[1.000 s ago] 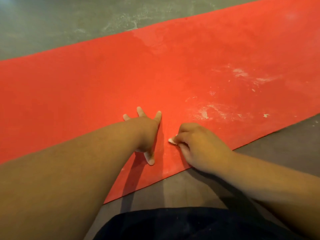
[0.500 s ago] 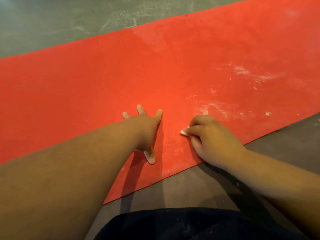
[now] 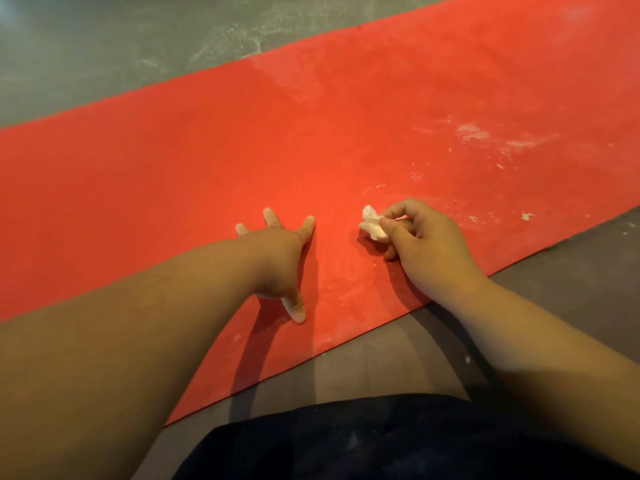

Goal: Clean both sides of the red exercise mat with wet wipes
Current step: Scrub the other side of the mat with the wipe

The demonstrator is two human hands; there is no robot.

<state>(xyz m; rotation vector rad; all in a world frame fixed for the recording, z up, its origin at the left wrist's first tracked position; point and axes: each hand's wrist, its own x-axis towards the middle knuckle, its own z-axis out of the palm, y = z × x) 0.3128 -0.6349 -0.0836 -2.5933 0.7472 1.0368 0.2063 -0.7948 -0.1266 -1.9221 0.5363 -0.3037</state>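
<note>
One red exercise mat (image 3: 311,150) is lying flat on the grey floor (image 3: 86,46). The left grip (image 3: 277,258) is pressing it, fingers spread straight. The right grip (image 3: 426,244) is pinching one crumpled wet wipe (image 3: 372,226) over the mat.

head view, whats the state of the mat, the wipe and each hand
red exercise mat: spread flat on grey floor, white smears at right
crumpled white wet wipe: balled up, pinched by right hand
left hand: fingers spread, pressing on mat
right hand: fingers curled round wipe
</note>
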